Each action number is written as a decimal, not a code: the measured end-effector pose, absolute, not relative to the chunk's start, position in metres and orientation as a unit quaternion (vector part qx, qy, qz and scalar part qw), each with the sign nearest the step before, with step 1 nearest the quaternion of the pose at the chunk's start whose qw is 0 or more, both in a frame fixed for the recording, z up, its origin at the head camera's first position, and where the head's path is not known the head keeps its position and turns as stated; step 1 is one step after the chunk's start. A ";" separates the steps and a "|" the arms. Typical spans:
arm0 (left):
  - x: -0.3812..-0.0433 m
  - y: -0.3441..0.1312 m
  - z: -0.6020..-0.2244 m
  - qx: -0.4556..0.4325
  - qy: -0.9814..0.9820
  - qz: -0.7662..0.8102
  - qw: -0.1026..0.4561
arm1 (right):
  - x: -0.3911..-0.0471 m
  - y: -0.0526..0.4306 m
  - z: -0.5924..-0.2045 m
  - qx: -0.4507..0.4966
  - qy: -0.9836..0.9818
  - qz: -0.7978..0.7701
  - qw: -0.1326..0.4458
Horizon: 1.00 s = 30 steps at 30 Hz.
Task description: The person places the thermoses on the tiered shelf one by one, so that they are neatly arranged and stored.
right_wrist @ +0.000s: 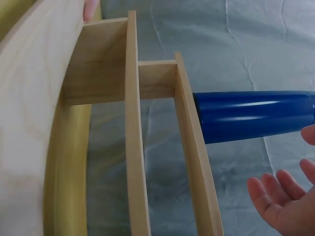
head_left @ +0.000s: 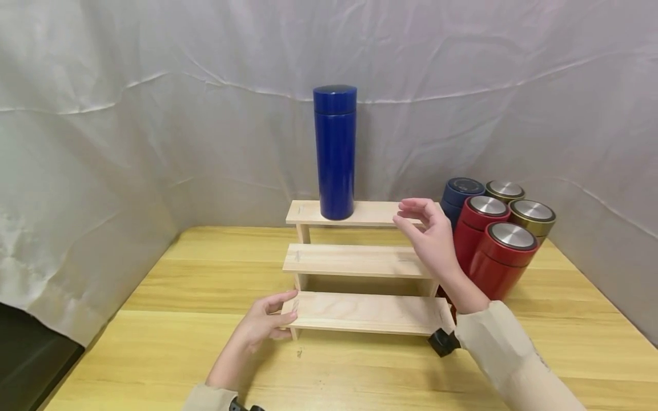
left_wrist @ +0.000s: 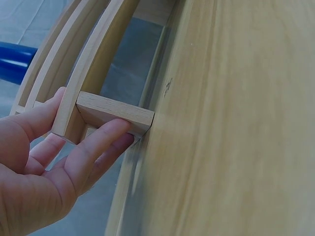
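A three-step wooden display rack [head_left: 360, 260] stands on the table in the head view. My left hand [head_left: 259, 322] grips the left end of its lowest step, thumb on the upper face; in the left wrist view, fingers touch the upright support [left_wrist: 115, 110] below. A tall blue thermos bottle [head_left: 335, 154] stands upright on the top step, left of its middle. My right hand [head_left: 432, 237] hovers near the right end of the rack, fingers bent loosely and holding nothing. The right wrist view shows its fingers [right_wrist: 278, 194] apart from the blue bottle.
Right of the rack cluster two red thermoses [head_left: 506, 257], two gold ones [head_left: 534, 214] and a dark blue one [head_left: 460, 197], partly behind my right hand and forearm. A pale curtain [head_left: 231, 142] hangs behind the wooden table [head_left: 169, 342]. Something black [head_left: 31, 348] lies at the left edge.
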State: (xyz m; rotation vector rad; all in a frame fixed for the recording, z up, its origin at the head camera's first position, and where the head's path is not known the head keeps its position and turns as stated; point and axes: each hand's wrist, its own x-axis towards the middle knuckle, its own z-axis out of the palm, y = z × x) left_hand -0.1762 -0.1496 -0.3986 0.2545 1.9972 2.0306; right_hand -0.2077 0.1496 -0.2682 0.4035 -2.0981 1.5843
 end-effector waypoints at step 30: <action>-0.175 -0.151 -0.397 0.104 0.691 0.700 0.143 | -0.162 0.197 -0.318 0.223 -0.694 0.632 0.265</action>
